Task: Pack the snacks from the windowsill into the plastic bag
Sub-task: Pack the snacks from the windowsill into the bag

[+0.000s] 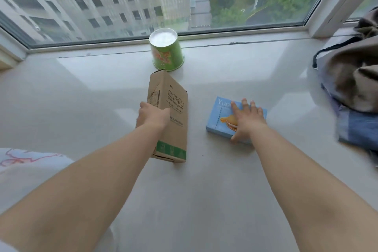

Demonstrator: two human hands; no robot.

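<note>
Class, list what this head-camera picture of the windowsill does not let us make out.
- Plastic bag: none visible in the head view.
- Left hand fingers: hidden behind the brown box.
- Blue box: label partly covered by the right hand.
- Cloth pile: blurred, cut off by the right edge.
- Green cup: print too blurred to read.

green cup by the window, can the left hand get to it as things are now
Probably not directly: the left hand grips the upright cardboard box, which stands between it and the green cup.
</note>
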